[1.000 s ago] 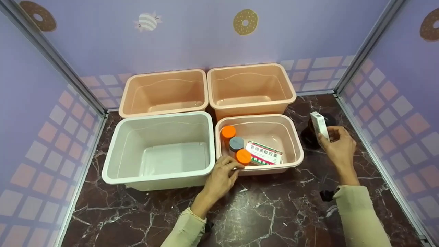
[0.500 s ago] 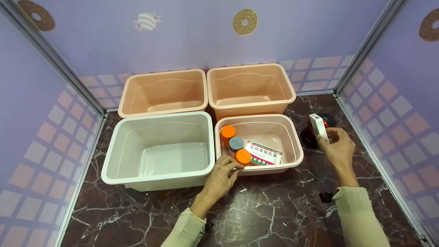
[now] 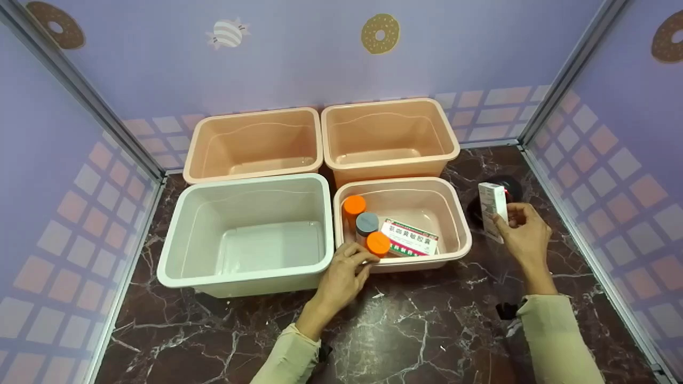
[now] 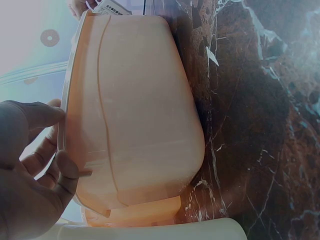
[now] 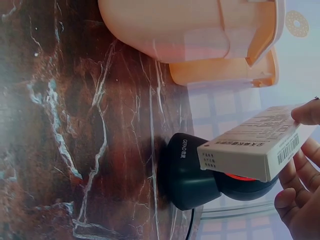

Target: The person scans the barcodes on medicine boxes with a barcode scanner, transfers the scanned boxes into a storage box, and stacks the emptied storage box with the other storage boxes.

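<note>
Since the earlier frames, the right hand (image 3: 525, 234) has turned the white box (image 3: 492, 203) a little, so its broad face now looks toward the bins, and has brought it slightly lower; the left hand (image 3: 341, 274) has not moved. The white box is a small carton with fine printed lines and a barcode on its end. It is pinched between thumb and fingers, upright, off the table, just in front of the black scanner (image 3: 511, 186) at the right side of the marble table (image 3: 427, 330). The left hand rests on the front rim of the small pink bin (image 3: 457, 224), with the fingers curled over the edge.

I count four bins: two larger pink bins (image 3: 389, 106) at the back, one white bin (image 3: 245, 277) at the front left, and the small pink one at the front right. In the small pink one there are three bottles, two with orange caps (image 3: 354, 205) and one with a grey cap (image 3: 367, 221), and one flat medicine box (image 3: 410, 238) with red and green print.

The right wrist view shows a red light on the scanner (image 5: 200, 177) under the white box (image 5: 255, 147), also the brand letters and the cable. The left wrist view shows the outer wall of the small pink bin (image 4: 135, 115) and the fingers (image 4: 62, 167) on its rim.
</note>
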Demonstrator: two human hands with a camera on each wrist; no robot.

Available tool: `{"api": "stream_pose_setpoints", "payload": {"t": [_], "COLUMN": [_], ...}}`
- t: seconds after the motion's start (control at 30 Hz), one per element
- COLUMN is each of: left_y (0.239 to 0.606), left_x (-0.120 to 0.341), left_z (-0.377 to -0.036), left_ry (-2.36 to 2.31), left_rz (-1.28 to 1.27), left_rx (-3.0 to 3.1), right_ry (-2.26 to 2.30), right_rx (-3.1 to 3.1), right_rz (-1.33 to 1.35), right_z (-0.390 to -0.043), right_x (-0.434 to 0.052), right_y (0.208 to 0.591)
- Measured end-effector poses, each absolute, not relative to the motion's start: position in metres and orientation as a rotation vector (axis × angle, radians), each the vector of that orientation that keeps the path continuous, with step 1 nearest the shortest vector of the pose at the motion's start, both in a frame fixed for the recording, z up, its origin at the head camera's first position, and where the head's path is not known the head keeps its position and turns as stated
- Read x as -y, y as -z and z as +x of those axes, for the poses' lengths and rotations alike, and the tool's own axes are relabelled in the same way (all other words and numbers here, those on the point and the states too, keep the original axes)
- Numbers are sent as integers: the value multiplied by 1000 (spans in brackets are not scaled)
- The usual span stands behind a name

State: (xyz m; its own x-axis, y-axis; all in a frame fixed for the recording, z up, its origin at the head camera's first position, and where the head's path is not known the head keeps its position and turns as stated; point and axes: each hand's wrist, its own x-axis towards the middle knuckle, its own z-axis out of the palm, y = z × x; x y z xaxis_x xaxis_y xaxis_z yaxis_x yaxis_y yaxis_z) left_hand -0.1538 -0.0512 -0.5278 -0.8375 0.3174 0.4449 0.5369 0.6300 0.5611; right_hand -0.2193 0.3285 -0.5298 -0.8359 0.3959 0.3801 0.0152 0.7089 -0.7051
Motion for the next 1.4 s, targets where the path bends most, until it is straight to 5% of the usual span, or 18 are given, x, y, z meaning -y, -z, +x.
{"api": "stream_pose_setpoints", "payload": {"t": [1.4], "left_y": [526], "left_x": [52], "left_z": [-153], "left_ry": [1015], "left_rz": [-700], "left_rx": [2572], "right_ry": [-1046], "right_rx": [2517], "right_rz": [-533], "right_z": [-206], "right_x": [-326], "right_y": [540]}}
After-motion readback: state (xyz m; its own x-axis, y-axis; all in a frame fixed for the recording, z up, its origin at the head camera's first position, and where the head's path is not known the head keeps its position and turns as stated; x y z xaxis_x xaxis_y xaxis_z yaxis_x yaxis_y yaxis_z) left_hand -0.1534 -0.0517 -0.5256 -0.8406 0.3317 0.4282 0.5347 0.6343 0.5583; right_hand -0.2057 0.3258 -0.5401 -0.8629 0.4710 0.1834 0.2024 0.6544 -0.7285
